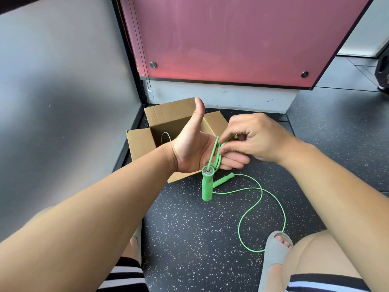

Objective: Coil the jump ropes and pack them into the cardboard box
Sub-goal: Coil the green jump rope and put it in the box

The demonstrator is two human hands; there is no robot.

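One green jump rope [261,194] and one open cardboard box [141,142] occupy the speckled floor [189,228], a thin pale loop [165,137] showing inside the box. The left hand [189,148], fingers straight and thumb raised, carries several rope loops across its palm, one handle [207,186] dangling below, while the right hand [259,140] pinches those loops between thumb and forefinger. The second handle [223,180] lies on the floor beside the box's near corner.

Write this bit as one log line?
left grip: open, loops round it | right grip: pinches green rope | cardboard box: open | spare handle: on floor
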